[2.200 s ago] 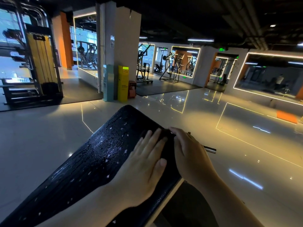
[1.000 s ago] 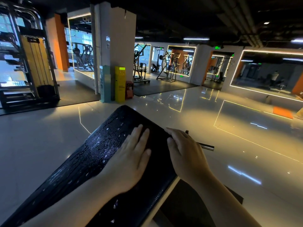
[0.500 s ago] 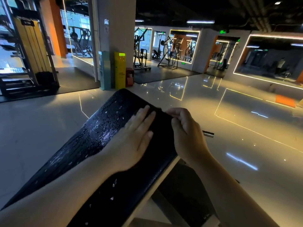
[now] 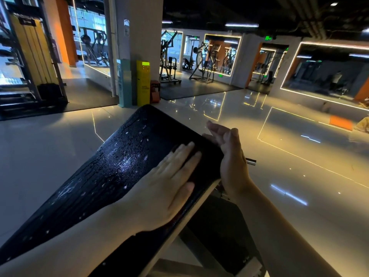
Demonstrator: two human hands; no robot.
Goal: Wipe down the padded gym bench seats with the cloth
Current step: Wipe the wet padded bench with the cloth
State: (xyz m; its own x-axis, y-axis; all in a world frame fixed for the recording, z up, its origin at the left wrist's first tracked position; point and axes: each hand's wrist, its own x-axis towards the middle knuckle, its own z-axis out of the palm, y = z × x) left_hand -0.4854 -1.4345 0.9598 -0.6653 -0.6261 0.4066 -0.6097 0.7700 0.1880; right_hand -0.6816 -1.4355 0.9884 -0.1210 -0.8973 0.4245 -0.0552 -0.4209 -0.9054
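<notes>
Obs. Black padded gym bench seat (image 4: pixel 103 182) is tilted and runs from the near left up to a rounded far end. It stands over a glossy pale tiled floor (image 4: pixel 299 176).

Left hand (image 4: pixel 165 184): spread flat with the fingers straight and together, palm down on the pad beside its right long edge, toward the far end. Judged to be a pressing, sweeping posture, since the flat palm puts the most contact on the vinyl.

Right hand (image 4: pixel 229 154): fingers extended and pinching nothing. The palm is set against the right side edge of the pad, near the far right corner. Judged to be steadying the seat, or guarding the edge, against the left hand's push.

A short silver metal pin (image 4: pixel 251 161) projects just beyond the right hand.

Cloth: cannot be made out. A dark fold at the left fingertips may be it, but I cannot tell.

Surface: the left half and centre are glossy, with beaded droplets and streaks catching the light. The strip along the right edge by the hands looks darker and matte, with fewer droplets. Judged partly wiped, with most of the pad yet to do.
</notes>
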